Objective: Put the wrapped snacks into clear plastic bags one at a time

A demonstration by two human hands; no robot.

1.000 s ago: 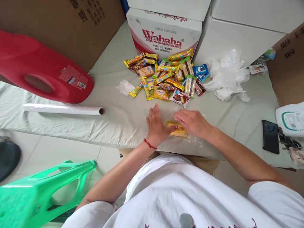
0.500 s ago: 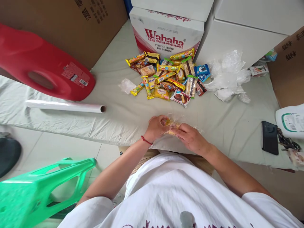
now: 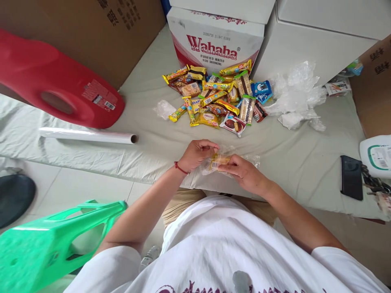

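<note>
Yellow snack (image 3: 217, 160) held in right hand's (image 3: 244, 173) grip, clear film (image 3: 226, 149) not yet closed around it; left hand (image 3: 195, 154) narrowed, pinch unclear; snack pile (image 3: 216, 95) left beyond.

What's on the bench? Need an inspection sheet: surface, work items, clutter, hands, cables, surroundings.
Surface: pale cloth, wrinkled.
Work items: yellow-wrapped snack with clear film about it.
Clutter: snack pile; crumpled clear plastic right of it; white roll; phone with a dark bundle beside it, hard to identify.
Left hand: fingertips close to the film and snack; grip unclear.
Right hand: holds the snack.
Cables: nothing seen for certain.
Surroundings: Wahaha box behind the pile; red jug at left; green stool on the floor.
</note>
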